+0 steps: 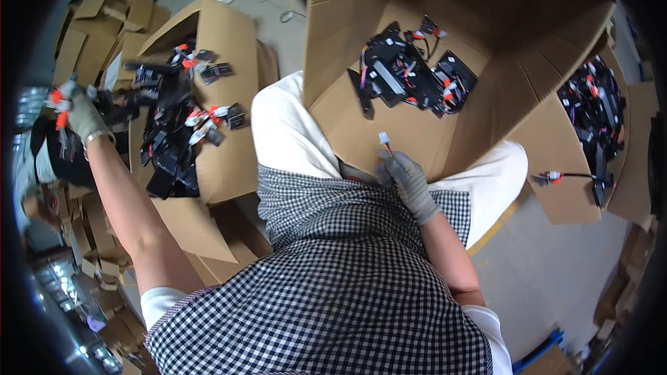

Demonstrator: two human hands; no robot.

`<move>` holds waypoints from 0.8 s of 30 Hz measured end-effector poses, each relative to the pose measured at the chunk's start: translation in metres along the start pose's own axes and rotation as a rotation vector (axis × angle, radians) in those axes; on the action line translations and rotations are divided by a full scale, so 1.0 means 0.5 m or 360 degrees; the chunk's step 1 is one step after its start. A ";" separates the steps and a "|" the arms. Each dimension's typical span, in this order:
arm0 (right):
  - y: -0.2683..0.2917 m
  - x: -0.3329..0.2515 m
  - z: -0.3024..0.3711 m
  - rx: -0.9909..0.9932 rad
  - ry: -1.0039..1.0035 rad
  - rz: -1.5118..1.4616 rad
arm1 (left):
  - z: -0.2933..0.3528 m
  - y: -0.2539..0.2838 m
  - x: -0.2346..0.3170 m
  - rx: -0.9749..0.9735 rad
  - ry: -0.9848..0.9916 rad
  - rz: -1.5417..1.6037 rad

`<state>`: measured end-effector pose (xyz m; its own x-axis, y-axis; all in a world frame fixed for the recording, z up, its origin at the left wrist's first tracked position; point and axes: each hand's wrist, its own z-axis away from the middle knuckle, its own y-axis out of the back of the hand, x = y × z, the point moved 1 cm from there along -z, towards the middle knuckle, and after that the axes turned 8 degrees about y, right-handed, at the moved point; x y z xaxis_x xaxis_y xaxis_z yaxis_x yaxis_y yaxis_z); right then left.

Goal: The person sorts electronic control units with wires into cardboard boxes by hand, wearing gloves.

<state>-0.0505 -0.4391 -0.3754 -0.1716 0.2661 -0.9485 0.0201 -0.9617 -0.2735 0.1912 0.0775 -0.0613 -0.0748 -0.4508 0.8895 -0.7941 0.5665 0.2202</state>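
My right hand (410, 184), in a grey work glove, is closed in front of my lap. From its fingers sticks a short cable with a white plug connector (384, 138); whatever else lies in the grip is hidden. Stretched out to the far left, my gloved left hand (85, 117) is closed on a wired part with orange-red and white connectors (61, 104), slightly blurred. Between my knees a large cardboard box (333, 121) tilts open toward me. Inside it lies a pile of black plastic parts (399, 73) with coloured wires and orange-red plugs.
Left of my leg, an open carton (229, 35) is heaped with similar black parts (170, 125). Another carton (566, 194) with such parts stands at the right, a cable hanging over its flap. Stacked cardboard boxes (90, 28) fill the far left. Loose wires (285, 10) lie on the floor.
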 end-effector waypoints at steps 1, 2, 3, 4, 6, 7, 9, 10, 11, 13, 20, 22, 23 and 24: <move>0.006 0.006 0.000 -0.0013 0.0005 0.0023 | -0.023 0.027 -0.093 -0.0089 -0.0198 -0.0477; 0.001 0.000 -0.002 0.0018 -0.0004 0.0026 | 0.005 0.017 -0.167 -0.0121 -0.0192 -0.0471; -0.011 -0.015 -0.006 0.0141 -0.0052 -0.0017 | 0.035 0.012 -0.237 -0.0286 0.0114 -0.0535; -0.013 -0.034 -0.010 0.0271 -0.0098 -0.0046 | 0.067 0.004 -0.296 -0.0457 0.0429 -0.0590; 0.001 -0.076 -0.018 0.0309 -0.0062 0.0040 | 0.177 -0.009 -0.344 -0.0872 0.0323 -0.0640; 0.012 -0.097 -0.020 0.0354 -0.0022 0.0126 | 0.251 -0.029 -0.334 -0.1068 0.0207 -0.0886; 0.040 -0.143 -0.032 0.0315 -0.0086 0.0162 | 0.323 -0.038 -0.304 -0.1058 0.0477 -0.0970; 0.057 -0.165 -0.039 0.0270 -0.0140 0.0191 | 0.374 -0.061 -0.225 -0.1013 0.0775 -0.0935; 0.067 -0.189 -0.049 0.0267 -0.0154 0.0185 | 0.406 -0.067 -0.165 -0.0945 0.0339 -0.1515; 0.087 -0.219 -0.077 0.0194 -0.0148 0.0277 | 0.472 -0.102 -0.055 -0.0951 -0.0122 -0.2253; 0.117 -0.160 -0.151 0.0569 0.0001 -0.0209 | 0.725 -0.497 -0.046 -0.2040 -0.0532 -0.0801; 0.126 -0.155 -0.158 0.0690 -0.0006 -0.0327 | 0.770 -0.634 -0.188 -0.2033 -0.0452 -0.1094; 0.135 -0.153 -0.159 0.0705 -0.0016 -0.0315 | 0.797 -0.693 -0.208 -0.2113 -0.0226 -0.1207; 0.134 -0.158 -0.163 0.0718 -0.0046 -0.0387 | 0.814 -0.742 -0.286 -0.2023 -0.0165 -0.1214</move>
<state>0.0447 -0.5194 -0.3317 -0.1458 0.4902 -0.8594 -0.4499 -0.8065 -0.3837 0.2510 -0.3494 -0.4331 0.0219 -0.9239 0.3819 0.3814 0.3609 0.8511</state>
